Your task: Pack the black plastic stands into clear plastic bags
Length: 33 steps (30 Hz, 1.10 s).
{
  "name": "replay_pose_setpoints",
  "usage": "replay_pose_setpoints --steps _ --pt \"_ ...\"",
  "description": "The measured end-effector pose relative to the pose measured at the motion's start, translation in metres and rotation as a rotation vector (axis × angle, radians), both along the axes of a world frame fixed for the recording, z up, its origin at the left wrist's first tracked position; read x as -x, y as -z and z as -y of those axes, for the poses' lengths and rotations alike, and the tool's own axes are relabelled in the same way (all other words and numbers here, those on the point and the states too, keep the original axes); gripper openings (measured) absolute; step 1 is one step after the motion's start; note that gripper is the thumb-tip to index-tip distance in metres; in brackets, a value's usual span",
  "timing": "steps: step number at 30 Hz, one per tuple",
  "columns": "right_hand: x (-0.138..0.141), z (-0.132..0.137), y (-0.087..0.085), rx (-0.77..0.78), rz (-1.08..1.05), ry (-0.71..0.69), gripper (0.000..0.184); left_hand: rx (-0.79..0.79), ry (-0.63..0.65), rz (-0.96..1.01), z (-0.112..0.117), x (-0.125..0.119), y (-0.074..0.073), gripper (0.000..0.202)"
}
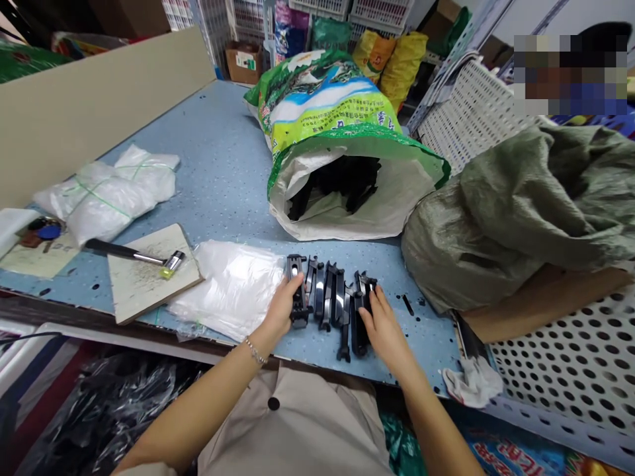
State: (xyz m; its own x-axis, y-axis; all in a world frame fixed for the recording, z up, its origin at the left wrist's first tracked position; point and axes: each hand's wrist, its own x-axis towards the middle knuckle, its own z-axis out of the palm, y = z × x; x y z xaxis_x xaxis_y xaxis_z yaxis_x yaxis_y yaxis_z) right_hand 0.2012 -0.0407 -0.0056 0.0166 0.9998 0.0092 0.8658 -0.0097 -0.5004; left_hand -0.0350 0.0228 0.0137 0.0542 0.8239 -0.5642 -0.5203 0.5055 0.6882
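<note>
Several black plastic parts (327, 294) lie side by side in a row on the blue table (218, 165), near its front edge. My left hand (281, 307) presses on the left end of the row, fingers curled round the outermost piece. My right hand (384, 324) holds the right end, fingers wrapped over the last pieces. Behind the row, an open green and white woven sack (342, 142) lies on its side with more black parts (342, 182) inside.
A clear plastic bag (231, 284) lies left of the row. A hammer (133, 254) rests on a board (149, 274). Tied white bags (106, 192) sit far left. A grey-green sack (520, 211) and white perforated crates (570, 370) crowd the right. Another person is at top right.
</note>
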Motion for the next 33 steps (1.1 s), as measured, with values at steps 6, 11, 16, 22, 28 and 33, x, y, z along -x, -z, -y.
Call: replay_pose_setpoints --steps 6,11,16,22,28,33 --pt "0.031 -0.031 -0.066 -0.245 0.034 -0.455 0.057 0.103 0.51 0.208 0.007 0.03 -0.041 0.041" --pt "0.062 -0.032 -0.079 -0.177 -0.055 -0.925 0.042 0.081 0.922 0.081 0.043 0.069 -0.062 0.062" --pt "0.079 -0.05 -0.056 0.208 -0.552 -0.475 0.04 -0.385 0.184 -1.056 0.029 0.094 -0.024 0.027" --pt "0.116 -0.058 -0.051 0.571 -1.294 -0.084 0.033 -0.404 0.189 -1.038 0.002 0.122 -0.002 0.011" --pt "0.141 -0.061 -0.06 0.742 -1.45 -0.064 0.033 -0.158 0.016 -0.489 -0.004 0.142 -0.012 0.021" --pt "0.167 -0.071 -0.054 0.84 -1.567 -0.071 0.028 -0.16 -0.038 -0.449 -0.001 0.137 -0.012 0.024"
